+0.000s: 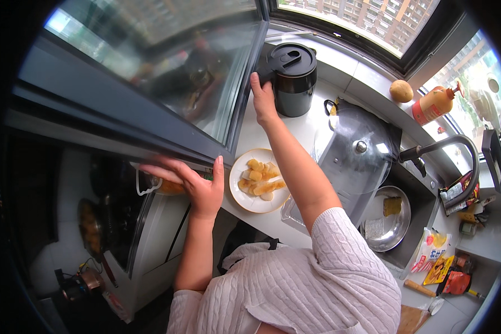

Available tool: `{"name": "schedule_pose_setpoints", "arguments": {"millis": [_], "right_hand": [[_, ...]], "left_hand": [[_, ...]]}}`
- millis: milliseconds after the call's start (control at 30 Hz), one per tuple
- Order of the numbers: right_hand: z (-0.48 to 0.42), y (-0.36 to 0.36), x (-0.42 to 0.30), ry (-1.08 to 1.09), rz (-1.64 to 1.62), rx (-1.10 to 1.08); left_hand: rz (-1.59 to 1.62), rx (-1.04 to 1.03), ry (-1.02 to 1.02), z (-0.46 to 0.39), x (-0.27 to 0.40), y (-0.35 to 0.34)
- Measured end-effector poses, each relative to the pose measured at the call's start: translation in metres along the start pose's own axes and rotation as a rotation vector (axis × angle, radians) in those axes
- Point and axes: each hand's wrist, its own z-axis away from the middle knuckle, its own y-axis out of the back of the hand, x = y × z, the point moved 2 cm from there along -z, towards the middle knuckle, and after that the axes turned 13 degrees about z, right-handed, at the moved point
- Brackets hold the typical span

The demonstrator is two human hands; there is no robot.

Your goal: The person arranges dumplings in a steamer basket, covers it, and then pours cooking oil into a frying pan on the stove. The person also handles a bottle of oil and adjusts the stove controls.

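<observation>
My right hand (265,100) is at the handle of a dark insulated jug (294,94), thumb up beside the edge of a glass window sash (234,112); its other fingers are mostly hidden. My left hand (198,188) is spread, with the thumb up against the lower frame of the sash. Whether its fingers press on the frame is unclear. To the right of my left hand, a white plate (238,194) with a gold rim holds browned pieces of food (259,177). A clear container with a white handle (147,191) is partly hidden behind my left fingers.
A glass lid (350,146) with a knob lies over a tray (342,179) by the sink. A metal pan (401,234) with sponges stands in the sink under a dark faucet (469,146). A pan of food (91,231) is at the left. A pump bottle (434,104) stands on the sill.
</observation>
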Motion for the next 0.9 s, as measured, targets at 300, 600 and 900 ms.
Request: {"name": "schedule_pose_setpoints", "arguments": {"millis": [300, 600, 900], "right_hand": [[-0.011, 0.089, 0.007, 0.052, -0.057, -0.11], [-0.071, 0.158, 0.004, 0.019, -0.023, -0.454], [-0.038, 0.194, 0.014, 0.387, 0.448, 0.23]], "left_hand": [[-0.034, 0.009, 0.029, 0.002, 0.003, -0.001], [-0.066, 0.015, 0.03, 0.0, 0.006, -0.002], [0.16, -0.017, -0.079, 0.017, -0.005, 0.009]]}}
